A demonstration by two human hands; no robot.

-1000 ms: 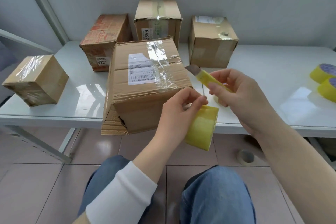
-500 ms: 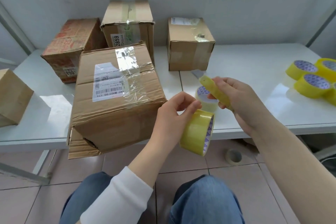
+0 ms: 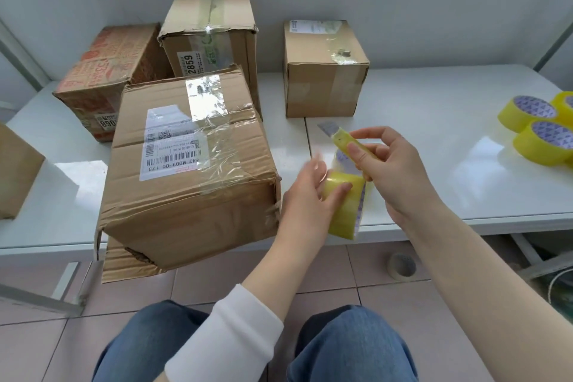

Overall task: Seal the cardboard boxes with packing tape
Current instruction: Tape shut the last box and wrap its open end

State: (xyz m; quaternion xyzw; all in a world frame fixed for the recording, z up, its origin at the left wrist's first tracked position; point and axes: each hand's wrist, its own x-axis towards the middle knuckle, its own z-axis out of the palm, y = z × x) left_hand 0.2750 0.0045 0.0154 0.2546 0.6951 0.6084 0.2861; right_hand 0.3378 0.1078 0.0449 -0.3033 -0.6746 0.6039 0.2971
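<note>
**Getting the tape ready for the big box**

The left hand [image 3: 307, 198] holds a yellow roll [image 3: 344, 211] of tape up over the near edge of the table [image 3: 434, 121]. Its thumb lies on the roll's yellow side. The other fingers are blurred, so I cannot tell how they lie.

The right hand [image 3: 400, 170] is just beside the left hand and a bit farther from the person. Its fingers are curled round a yellow knife [image 3: 347, 146]. The blade sticks out past the fingers and points away from the person.

The big box [image 3: 192, 170] sits right beside the left hand, on its outer side. It hangs a little over the table edge. Shiny tape already crosses its top, but its near corner looks crushed and a flap hangs loose under it. Other boxes [image 3: 210, 40] stand past both hands, by the wall. Spare rolls [image 3: 539, 130] lie far out past the right hand.

I think the step now is finding the loose end of the tape on the roll. Next, the left thumb should peel that end up. Then a strip can be pulled out and stuck on the big box. The knife can cut it after that. The blade is close to the left fingers, so it needs slow, careful moves.
</note>
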